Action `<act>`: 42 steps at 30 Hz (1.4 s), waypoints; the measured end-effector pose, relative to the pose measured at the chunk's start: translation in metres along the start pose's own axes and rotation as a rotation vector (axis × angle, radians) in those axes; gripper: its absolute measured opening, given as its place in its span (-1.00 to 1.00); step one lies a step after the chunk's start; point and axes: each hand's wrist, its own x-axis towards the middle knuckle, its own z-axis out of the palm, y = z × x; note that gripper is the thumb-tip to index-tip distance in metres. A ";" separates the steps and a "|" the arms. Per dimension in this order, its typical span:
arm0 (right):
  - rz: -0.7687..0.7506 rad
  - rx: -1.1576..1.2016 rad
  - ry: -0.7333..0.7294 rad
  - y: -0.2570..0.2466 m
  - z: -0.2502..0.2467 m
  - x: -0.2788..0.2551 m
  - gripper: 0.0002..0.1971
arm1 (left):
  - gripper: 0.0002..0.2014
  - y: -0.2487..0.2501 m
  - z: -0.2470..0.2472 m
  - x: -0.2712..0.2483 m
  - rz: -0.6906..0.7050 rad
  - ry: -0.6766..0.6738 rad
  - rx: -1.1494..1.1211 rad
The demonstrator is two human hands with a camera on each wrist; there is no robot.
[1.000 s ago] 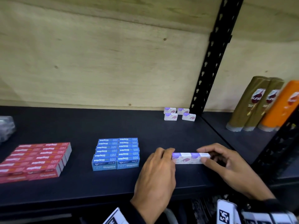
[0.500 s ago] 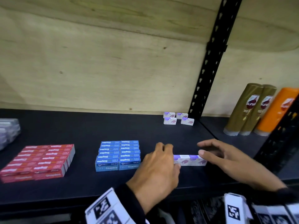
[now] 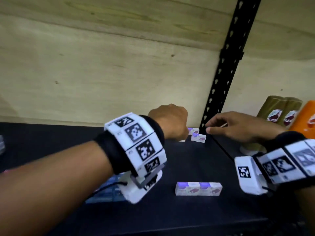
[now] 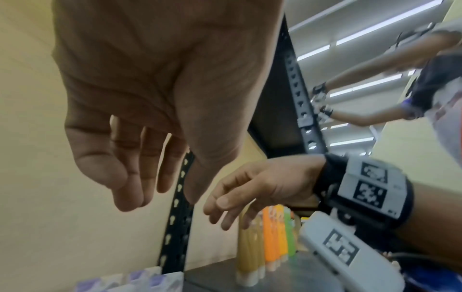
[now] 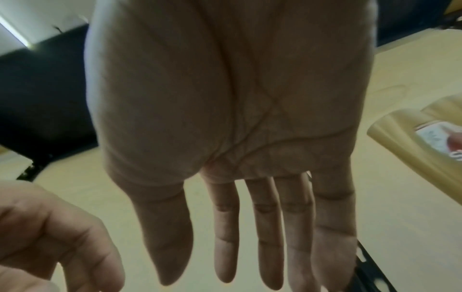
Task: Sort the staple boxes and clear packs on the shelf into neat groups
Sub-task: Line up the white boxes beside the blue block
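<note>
A short row of purple-and-white staple boxes (image 3: 198, 189) lies near the shelf's front edge, with no hand on it. More small purple-and-white boxes (image 3: 198, 137) sit at the back by the black upright. My left hand (image 3: 180, 133) hovers just over them and hides some. In the left wrist view its fingers (image 4: 130, 189) hang relaxed and empty above those boxes (image 4: 135, 280). My right hand (image 3: 211, 130) reaches in from the right, fingers (image 5: 250, 247) straight, holding nothing. Blue staple boxes (image 3: 105, 193) show partly under my left wrist.
The black perforated upright (image 3: 221, 86) stands right behind the back boxes. Gold and orange bottles (image 3: 279, 113) lie on the neighbouring shelf to the right. A clear pack (image 3: 1, 145) peeks in at the far left edge. A plywood wall (image 3: 102, 74) closes the back.
Both hands have let go of the front row of purple-and-white boxes and reached to the back group by the upright. The front row stays where it was set.
</note>
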 end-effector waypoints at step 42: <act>0.255 -0.457 -0.346 0.013 0.030 0.106 -0.62 | -0.74 -0.021 0.062 0.104 0.139 -0.285 0.329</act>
